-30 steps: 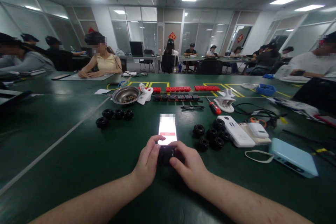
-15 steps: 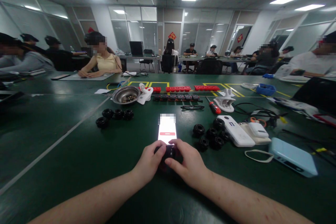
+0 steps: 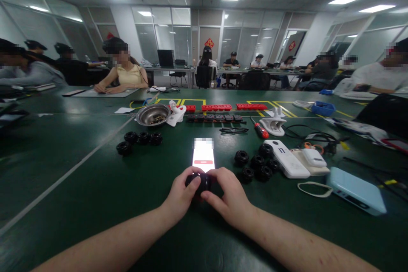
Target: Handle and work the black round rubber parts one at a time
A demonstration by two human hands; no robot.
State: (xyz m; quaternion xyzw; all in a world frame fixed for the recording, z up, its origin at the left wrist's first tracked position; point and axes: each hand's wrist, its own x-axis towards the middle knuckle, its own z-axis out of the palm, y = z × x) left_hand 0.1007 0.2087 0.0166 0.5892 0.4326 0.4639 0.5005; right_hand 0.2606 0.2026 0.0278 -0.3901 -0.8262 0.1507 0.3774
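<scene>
Between my two hands is a shiny black wheel-like part (image 3: 204, 182). My left hand (image 3: 179, 192) grips it from the left, thumb across its near side. My right hand (image 3: 232, 195) curls round its right side, fingertips at the top and thumb below. Fingers cover much of the part. Just beyond it, a phone (image 3: 204, 156) lies with its screen lit white and a red bar on it. Several similar black wheel-like parts (image 3: 256, 161) are grouped to the right, and several more (image 3: 143, 138) to the left.
A metal bowl (image 3: 153, 114) of small pieces, red strips (image 3: 216, 107), a dark strip (image 3: 214, 118) and a screwdriver (image 3: 260, 128) lie farther back. To the right are a white box (image 3: 287, 159), a light-blue device (image 3: 356, 190) and cables. Other people sit around.
The black part has lifted and tilted slightly in my hands, showing more of its top. My fingers have shifted a little; the other objects have stayed put.
</scene>
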